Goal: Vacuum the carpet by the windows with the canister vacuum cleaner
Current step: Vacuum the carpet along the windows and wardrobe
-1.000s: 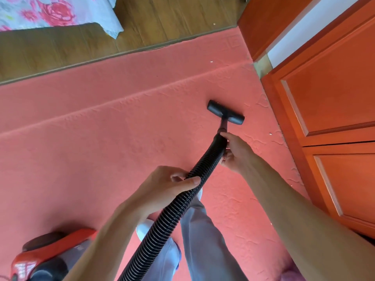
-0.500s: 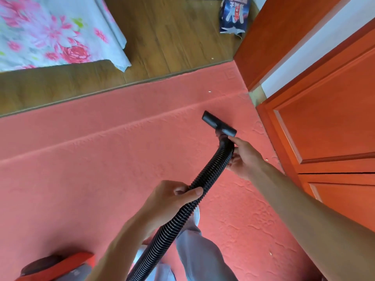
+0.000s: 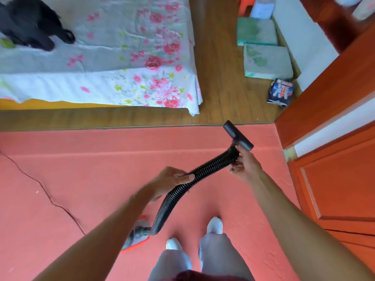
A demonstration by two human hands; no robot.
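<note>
Left hand (image 3: 172, 179) grips the hose (image 3: 211, 165) midway; right hand (image 3: 246, 166) grips it beside the nozzle (image 3: 238, 134); blue packet (image 3: 281, 92) unreadable.

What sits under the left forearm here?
Part of the red and grey vacuum cleaner shows on the carpet, with the hose running to it. The forearm covers the rest of it.
</note>
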